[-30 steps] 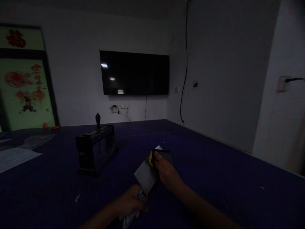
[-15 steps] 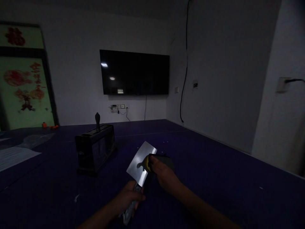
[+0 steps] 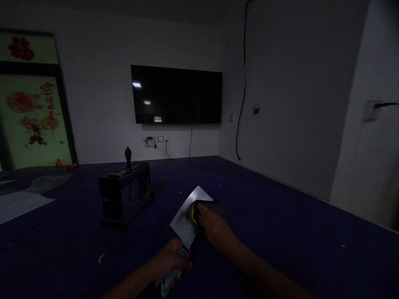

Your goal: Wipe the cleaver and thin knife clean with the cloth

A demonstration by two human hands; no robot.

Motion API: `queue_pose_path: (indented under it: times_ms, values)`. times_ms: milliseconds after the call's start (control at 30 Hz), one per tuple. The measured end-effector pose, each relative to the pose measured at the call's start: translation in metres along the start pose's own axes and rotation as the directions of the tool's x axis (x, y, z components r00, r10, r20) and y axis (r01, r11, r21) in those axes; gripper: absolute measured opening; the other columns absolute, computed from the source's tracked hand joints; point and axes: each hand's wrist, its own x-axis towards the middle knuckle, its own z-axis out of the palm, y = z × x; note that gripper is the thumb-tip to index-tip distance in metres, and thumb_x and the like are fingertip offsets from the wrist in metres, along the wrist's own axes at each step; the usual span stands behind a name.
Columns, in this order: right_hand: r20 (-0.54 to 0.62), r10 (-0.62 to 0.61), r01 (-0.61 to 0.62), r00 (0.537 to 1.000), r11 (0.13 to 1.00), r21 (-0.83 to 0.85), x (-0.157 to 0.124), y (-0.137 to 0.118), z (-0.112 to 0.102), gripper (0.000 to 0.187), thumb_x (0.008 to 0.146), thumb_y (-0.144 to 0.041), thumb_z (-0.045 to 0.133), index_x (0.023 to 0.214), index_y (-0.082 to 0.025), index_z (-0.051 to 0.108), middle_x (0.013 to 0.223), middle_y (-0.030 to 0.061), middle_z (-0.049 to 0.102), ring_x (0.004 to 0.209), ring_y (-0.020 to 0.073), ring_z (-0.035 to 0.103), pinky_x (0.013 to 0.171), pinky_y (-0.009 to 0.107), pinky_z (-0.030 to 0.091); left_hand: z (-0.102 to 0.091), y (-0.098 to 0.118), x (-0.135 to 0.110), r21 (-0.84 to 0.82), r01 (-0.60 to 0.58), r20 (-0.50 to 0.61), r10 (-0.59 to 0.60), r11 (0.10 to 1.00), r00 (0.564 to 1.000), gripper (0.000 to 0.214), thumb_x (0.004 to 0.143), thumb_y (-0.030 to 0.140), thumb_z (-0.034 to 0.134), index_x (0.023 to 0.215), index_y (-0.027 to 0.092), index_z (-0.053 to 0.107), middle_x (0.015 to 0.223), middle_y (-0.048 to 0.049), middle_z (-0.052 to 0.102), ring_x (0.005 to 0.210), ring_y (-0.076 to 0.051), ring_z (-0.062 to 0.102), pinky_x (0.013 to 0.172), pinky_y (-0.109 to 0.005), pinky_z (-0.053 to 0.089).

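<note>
My left hand (image 3: 171, 261) is closed around the handle (image 3: 170, 284) of a cleaver, which looks partly wrapped in clear plastic. Its broad silver blade (image 3: 183, 222) tilts up and to the right over the purple surface. In my right hand (image 3: 215, 226) is a dark grey object with a yellow edge (image 3: 193, 214), held against or just over the blade's right side; its kind is unclear in the dim light. Left of the cleaver stands a black knife block (image 3: 126, 195) with see-through sides. A dark handle (image 3: 128, 158) sticks up from its top.
White papers (image 3: 23, 205) and clear plastic film (image 3: 50, 182) lie at the left. Small orange items (image 3: 59, 163) sit near the door. White scraps (image 3: 100, 258) dot the purple surface (image 3: 280, 249). A television (image 3: 177, 95) hangs on the far wall, with a dangling black cable (image 3: 242, 95) to its right.
The cleaver has shifted slightly right and its blade has turned, so the bright glare and dark reflection have faded. My right hand stays nearly in place with the grey-and-yellow object.
</note>
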Motion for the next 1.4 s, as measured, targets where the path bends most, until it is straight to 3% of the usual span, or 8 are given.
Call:
queue_pose_path:
  times_ms: [167,467,867,1067,1300,1400]
  values:
    - [-0.030,-0.019,0.019,0.999,1.000,0.001,0.005,-0.003,-0.005,0.041,0.079,0.002,0.031,0.113,-0.004,0.054,0.128,0.0188,0.047,0.130,0.0216,0.025,0.100,0.039,0.039,0.001,0.002,-0.001,0.060,-0.039,0.068,0.035,0.997,0.997,0.021,0.053,0.021,0.062,0.067,0.017,0.046,0.042,0.0082,0.046,0.033,-0.005,0.038,0.035,-0.015,0.027]
    - [-0.003,-0.028,0.028,1.000,1.000,0.012,0.009,-0.010,-0.006,0.045,0.080,0.001,0.031,0.123,-0.005,0.046,0.134,0.0172,0.040,0.131,0.0217,0.022,0.100,0.041,0.038,0.007,0.011,-0.007,0.117,-0.003,0.052,-0.003,0.993,0.999,0.016,0.052,0.015,0.057,0.063,0.017,0.046,0.043,0.0089,0.044,0.036,-0.005,0.039,0.037,-0.015,0.025]
    - [0.098,-0.041,0.036,0.994,0.998,0.053,0.009,-0.013,-0.005,0.048,0.077,0.002,0.034,0.122,-0.005,0.047,0.134,0.0163,0.041,0.130,0.0201,0.024,0.101,0.037,0.037,-0.002,0.001,0.005,-0.027,0.048,-0.017,-0.048,0.998,0.999,0.032,0.049,0.028,0.064,0.071,0.018,0.044,0.035,0.0077,0.046,0.026,-0.007,0.034,0.030,-0.016,0.023]
    - [0.119,-0.024,0.015,0.993,0.997,0.074,0.006,-0.013,-0.004,0.051,0.073,0.004,0.033,0.121,-0.006,0.049,0.131,0.0156,0.045,0.128,0.0191,0.030,0.102,0.036,0.036,-0.003,0.003,0.009,-0.107,0.029,-0.053,-0.035,0.994,0.998,0.030,0.050,0.030,0.064,0.069,0.018,0.043,0.032,0.0073,0.045,0.024,-0.007,0.033,0.030,-0.015,0.022]
    - [0.102,-0.036,0.027,0.994,0.996,0.084,0.007,-0.013,-0.005,0.050,0.072,0.003,0.033,0.118,-0.007,0.052,0.127,0.0156,0.049,0.125,0.0191,0.036,0.100,0.036,0.038,0.000,0.002,0.004,-0.118,-0.036,-0.096,0.025,0.992,0.995,0.030,0.052,0.032,0.065,0.070,0.017,0.046,0.035,0.0085,0.045,0.024,-0.005,0.032,0.029,-0.015,0.022]
    - [0.101,-0.058,0.050,0.993,0.996,0.079,0.007,-0.012,-0.005,0.047,0.074,0.002,0.035,0.117,-0.006,0.052,0.127,0.0168,0.048,0.125,0.0200,0.035,0.100,0.037,0.038,0.000,0.006,0.002,-0.086,0.008,-0.070,-0.014,0.996,0.997,0.027,0.050,0.028,0.063,0.067,0.018,0.045,0.034,0.0079,0.045,0.025,-0.006,0.033,0.029,-0.015,0.021]
